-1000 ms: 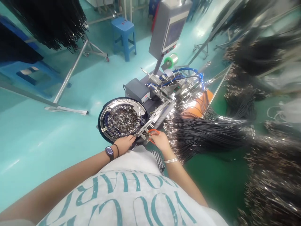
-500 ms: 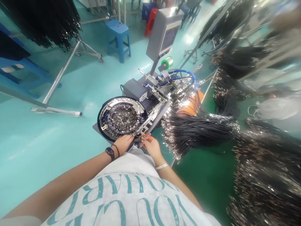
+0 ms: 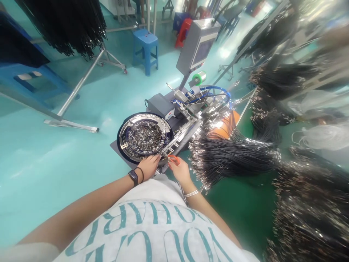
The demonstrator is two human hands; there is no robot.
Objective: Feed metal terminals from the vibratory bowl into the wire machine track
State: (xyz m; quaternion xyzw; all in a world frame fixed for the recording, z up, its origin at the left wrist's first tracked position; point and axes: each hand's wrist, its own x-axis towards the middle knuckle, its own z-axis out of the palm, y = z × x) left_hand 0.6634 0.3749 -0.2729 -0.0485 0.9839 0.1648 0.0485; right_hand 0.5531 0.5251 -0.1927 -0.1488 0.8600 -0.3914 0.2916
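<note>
Right hand [image 3: 181, 173] grips orange-handled snips [image 3: 173, 159] just beside the left hand [image 3: 148, 167], half-closed at the metal rail [image 3: 177, 143].

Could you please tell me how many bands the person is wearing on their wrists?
3: a black smartwatch and a thin dark band on the left wrist, and a silver bangle on the right wrist. Sleeves hide nothing here.

this one camera sits on the person's head and looks forward and down. it is very close to the white shirt with teal letters [image 3: 141, 229], close to the bare left hand [image 3: 147, 167], the bare right hand [image 3: 180, 173] and the round silver metal bowl [image 3: 144, 136], and it looks far off to a blue plastic stool [image 3: 144, 47].
</note>
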